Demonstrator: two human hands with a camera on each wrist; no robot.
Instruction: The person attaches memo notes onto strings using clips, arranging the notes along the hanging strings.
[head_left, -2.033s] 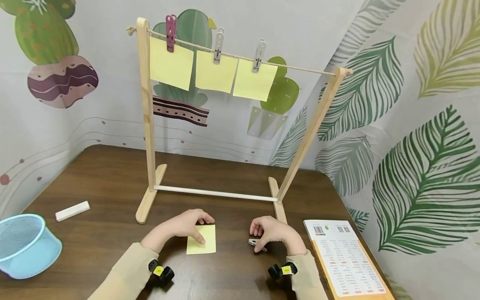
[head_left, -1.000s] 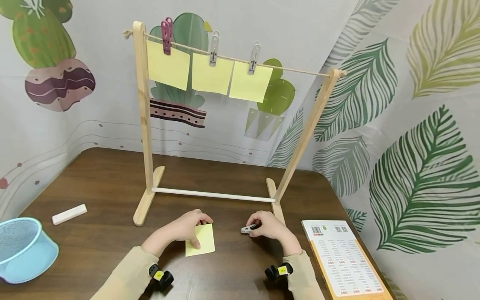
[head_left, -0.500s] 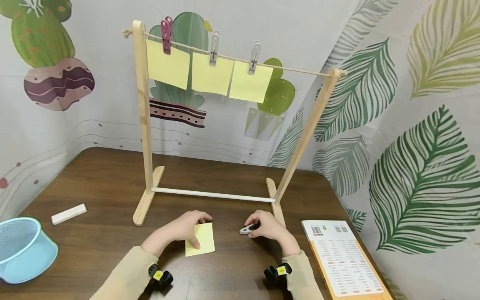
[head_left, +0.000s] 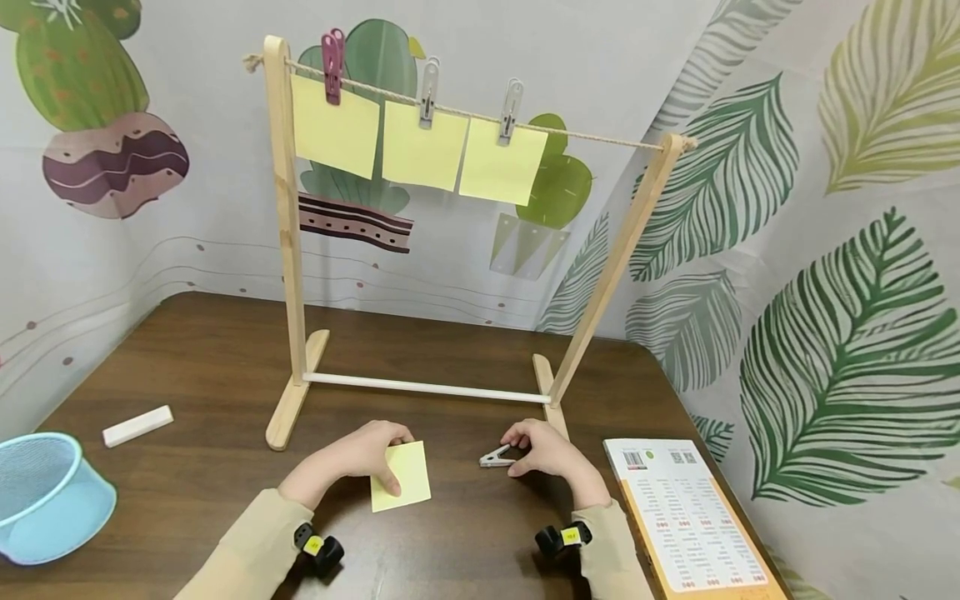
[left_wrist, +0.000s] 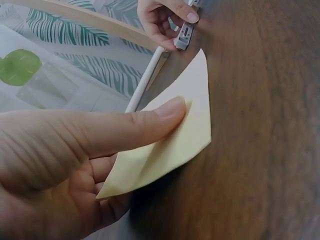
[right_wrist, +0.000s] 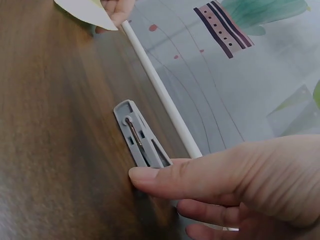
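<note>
My left hand [head_left: 367, 457] pinches a yellow paper square [head_left: 408, 477] between thumb and fingers. In the left wrist view the paper [left_wrist: 192, 120] bends slightly, with its lower side close to the tabletop. To the right, my right hand [head_left: 546, 450] holds a grey clothespin [head_left: 495, 457] by one end, low over the table. The right wrist view shows the thumb [right_wrist: 165, 179] on that end of the clothespin [right_wrist: 137, 132]; a finger behind it is mostly hidden. Its other end, with a metal spring, points away from the hand toward the paper.
A wooden frame [head_left: 287, 217] with a rope [head_left: 592, 136] stands behind the hands. Three yellow papers [head_left: 423, 146] hang there, one under a purple clothespin [head_left: 332, 67], two under grey ones. A blue mesh basket [head_left: 60, 500] and white block [head_left: 138, 426] lie left, a book [head_left: 690, 517] right.
My right hand has lifted the clothespin and turned it to point left; in the last half second the fingers shifted right along it. The left hand has raised and tilted the paper slightly.
</note>
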